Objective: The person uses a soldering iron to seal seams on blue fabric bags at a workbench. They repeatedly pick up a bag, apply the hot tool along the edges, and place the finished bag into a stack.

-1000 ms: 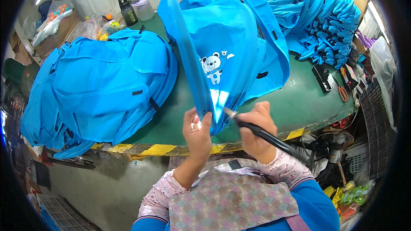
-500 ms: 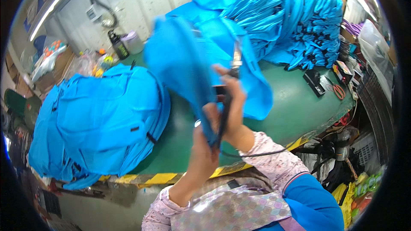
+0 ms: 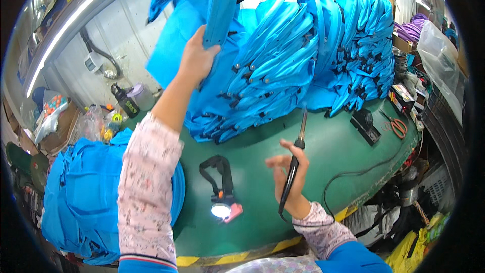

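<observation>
My left hand (image 3: 197,58) reaches to the far side of the table, closed on the rim of a blue fabric bag piece (image 3: 222,7). That piece is raised beside a large pile of similar blue pieces (image 3: 280,50). Near the middle right, my right hand (image 3: 293,174) holds a soldering iron (image 3: 288,187) against the thumb side, its metal tip pointing up and away. Some fingers of this hand are loosely spread. Between my arms a lit headlamp (image 3: 221,210) with a black strap lies on the green table (image 3: 257,197).
Another stack of blue bag pieces (image 3: 86,197) lies at the left, partly behind my left forearm. A black stand (image 3: 366,126) and orange-handled scissors (image 3: 396,127) lie at the right. The iron's cord (image 3: 348,174) crosses the table. A dark bottle (image 3: 125,100) stands at the back left.
My left hand has carried the blue piece up and away to the far pile. My right hand has drawn apart rightward with the soldering iron. The headlamp has come into view.
</observation>
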`<action>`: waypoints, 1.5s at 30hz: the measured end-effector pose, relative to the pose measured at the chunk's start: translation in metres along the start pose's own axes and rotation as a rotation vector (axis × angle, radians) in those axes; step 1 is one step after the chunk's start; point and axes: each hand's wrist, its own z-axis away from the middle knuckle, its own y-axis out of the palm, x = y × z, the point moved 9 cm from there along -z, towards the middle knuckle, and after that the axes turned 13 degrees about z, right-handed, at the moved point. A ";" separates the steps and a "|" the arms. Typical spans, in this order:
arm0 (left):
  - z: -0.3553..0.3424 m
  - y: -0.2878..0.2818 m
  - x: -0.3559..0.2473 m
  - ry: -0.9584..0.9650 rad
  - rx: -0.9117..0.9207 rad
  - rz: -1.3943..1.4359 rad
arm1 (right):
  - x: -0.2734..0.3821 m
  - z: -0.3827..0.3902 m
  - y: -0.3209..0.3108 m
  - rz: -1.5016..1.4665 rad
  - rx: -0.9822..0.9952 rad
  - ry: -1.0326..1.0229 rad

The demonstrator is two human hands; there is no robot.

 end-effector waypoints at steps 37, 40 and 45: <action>0.319 -0.151 0.074 -0.530 0.102 -1.161 | 0.109 0.055 0.035 -0.010 0.378 -0.219; 0.274 -0.263 0.005 -0.234 -0.293 -0.949 | 0.094 0.064 0.023 -0.004 0.392 -0.111; 0.244 -0.383 -0.122 -0.291 -0.485 -0.390 | 0.080 0.048 0.028 -0.076 0.316 0.138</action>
